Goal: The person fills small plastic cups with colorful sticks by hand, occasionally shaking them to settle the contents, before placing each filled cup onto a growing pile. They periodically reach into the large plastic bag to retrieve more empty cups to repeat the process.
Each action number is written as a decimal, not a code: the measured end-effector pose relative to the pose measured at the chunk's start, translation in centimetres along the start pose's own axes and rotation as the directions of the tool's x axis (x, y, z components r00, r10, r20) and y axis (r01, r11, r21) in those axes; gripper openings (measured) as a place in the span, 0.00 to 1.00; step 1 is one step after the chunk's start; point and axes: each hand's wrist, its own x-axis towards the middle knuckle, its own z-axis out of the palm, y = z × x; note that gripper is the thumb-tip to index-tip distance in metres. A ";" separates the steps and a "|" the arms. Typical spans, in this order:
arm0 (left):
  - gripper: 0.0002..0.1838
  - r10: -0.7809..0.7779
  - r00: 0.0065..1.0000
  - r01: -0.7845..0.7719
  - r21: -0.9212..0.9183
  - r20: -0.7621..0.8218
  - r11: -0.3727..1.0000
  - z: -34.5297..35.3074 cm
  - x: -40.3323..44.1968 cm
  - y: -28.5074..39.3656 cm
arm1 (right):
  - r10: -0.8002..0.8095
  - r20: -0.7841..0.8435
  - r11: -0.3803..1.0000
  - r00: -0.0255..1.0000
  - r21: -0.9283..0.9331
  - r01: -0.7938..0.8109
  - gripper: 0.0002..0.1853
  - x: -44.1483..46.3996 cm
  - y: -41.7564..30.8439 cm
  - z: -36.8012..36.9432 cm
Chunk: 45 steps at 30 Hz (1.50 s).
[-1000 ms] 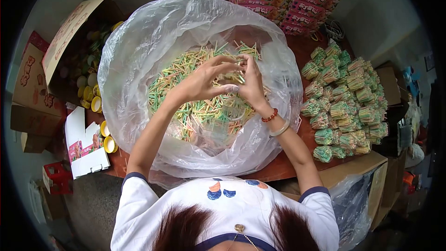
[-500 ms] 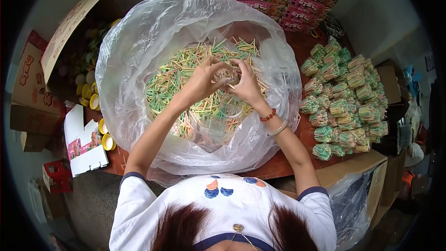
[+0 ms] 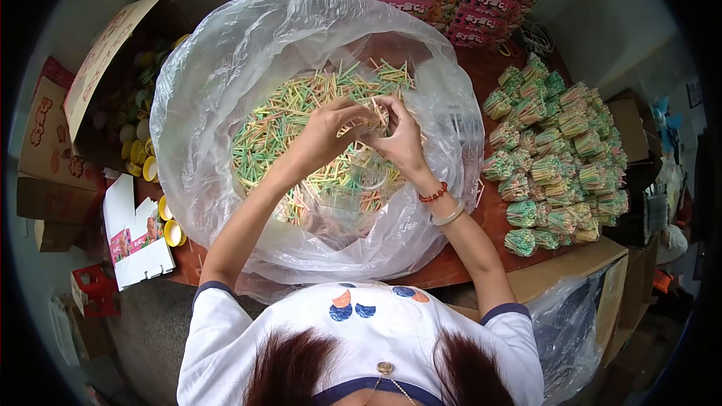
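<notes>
Gripping a clutch of short pastel sticks between left hand and right hand, fingers of both curled round it, above the open plastic bag. Can't tell if it's banded; fingers hide it. Below: big loose stick pile in the bag, so plenty left, I'd judge. Apparently done: many stick bundles heaped on the red-brown table, right side.

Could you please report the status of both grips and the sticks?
Left grip and right grip together at a small bunch of sticks. Bunch partly hidden. Loose sticks below, in open plastic bag. No obstruction seen.
</notes>
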 end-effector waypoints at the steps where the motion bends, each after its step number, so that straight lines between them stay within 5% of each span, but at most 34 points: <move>1: 0.18 -0.003 1.000 0.002 -0.036 -0.023 0.999 0.1 0.1 0.0 | -0.020 -0.009 1.000 1.000 -0.002 0.020 0.37 -0.1 -0.3 0.0; 5: 0.17 -0.039 0.997 0.031 -0.119 -0.065 0.992 -0.4 0.9 1.8 | -0.026 -0.045 0.999 0.999 -0.020 0.025 0.37 -0.5 -0.9 0.0; 10: 0.20 -0.015 0.948 -0.025 -0.119 -0.317 0.993 -0.2 1.8 0.0 | -0.067 -0.105 0.997 0.992 0.037 0.071 0.38 -0.6 -2.7 0.2; 13: 0.31 0.067 0.990 -0.056 0.092 -0.122 0.994 -0.4 1.7 1.3 | 0.005 -0.095 0.999 0.995 -0.051 -0.010 0.37 -1.0 -4.6 0.3; 14: 0.38 0.078 0.997 -0.079 0.035 0.006 0.996 -0.1 1.7 0.9 | 0.092 -0.020 0.996 0.996 -0.008 -0.092 0.36 -1.6 -6.6 0.0; 15: 0.39 0.104 0.993 -0.106 0.049 0.048 0.993 0.0 1.5 0.9 | 0.038 0.025 0.999 0.999 0.031 -0.039 0.37 -1.6 -6.1 0.2; 16: 0.40 0.137 0.986 -0.142 0.056 0.093 0.988 0.3 1.4 1.1 | -0.048 -0.004 0.991 0.999 -0.126 0.047 0.37 -1.8 -6.6 0.0; 19: 0.38 0.105 0.983 -0.147 0.310 0.148 0.939 0.2 2.1 2.8 | -0.146 -0.111 0.967 0.983 -0.227 0.118 0.37 -1.7 -8.5 -0.7; 20: 0.38 0.083 0.986 -0.110 0.185 0.146 0.977 0.4 2.3 3.1 | -0.139 -0.137 0.965 0.981 -0.240 0.104 0.36 -1.6 -8.3 -0.6; 24: 0.39 0.093 0.976 -0.145 0.268 0.196 0.952 0.2 4.1 4.3 | -0.053 -0.071 0.949 0.996 -0.315 0.028 0.35 -1.3 -7.7 -3.0; 26: 0.37 0.100 0.989 -0.116 0.147 0.113 0.982 -0.7 4.9 6.6 | -0.067 -0.071 0.984 0.995 -0.168 0.054 0.34 -1.5 -8.9 -5.7; 28: 0.36 0.109 0.993 -0.116 0.140 0.055 0.983 -2.5 5.2 7.2 | 0.031 -0.111 0.965 0.993 -0.256 -0.059 0.36 -1.6 -11.7 -10.6; 30: 0.30 0.118 0.993 -0.116 0.117 -0.010 0.986 -4.1 4.8 6.2 | -0.057 -0.294 0.898 0.954 -0.433 -0.080 0.36 -2.4 -12.3 -16.1; 35: 0.22 -0.035 0.994 0.028 0.072 0.103 0.997 -5.0 2.7 3.5 | 0.223 -0.612 0.646 0.759 -0.490 -0.586 0.39 -3.1 -9.4 -26.5; 37: 0.27 -0.014 0.955 -0.022 0.117 0.295 0.993 -4.2 1.1 3.1 | -0.026 -0.590 0.392 0.807 -0.749 -0.535 0.38 -3.3 -6.1 -28.9; 39: 0.41 0.063 0.849 -0.111 0.059 0.525 0.992 -3.1 -0.8 2.6 | -0.114 -0.565 0.220 0.817 -0.817 -0.533 0.37 -3.8 -6.4 -27.7; 40: 0.44 -0.035 0.769 -0.016 0.075 0.638 0.997 -2.8 -1.2 3.9 | -0.172 -0.594 0.221 0.786 -0.801 -0.556 0.39 -4.2 -5.5 -27.8; 44: 0.41 0.003 0.841 -0.016 0.020 0.542 1.000 -0.1 -2.7 3.4 | -0.366 -0.582 0.242 0.726 -0.813 -0.530 0.44 -4.8 -7.0 -24.0; 45: 0.40 -0.037 0.868 0.030 0.023 0.495 0.999 -0.7 -2.5 3.6 | -0.398 -0.522 0.317 0.754 -0.850 -0.421 0.43 -4.3 -7.8 -22.3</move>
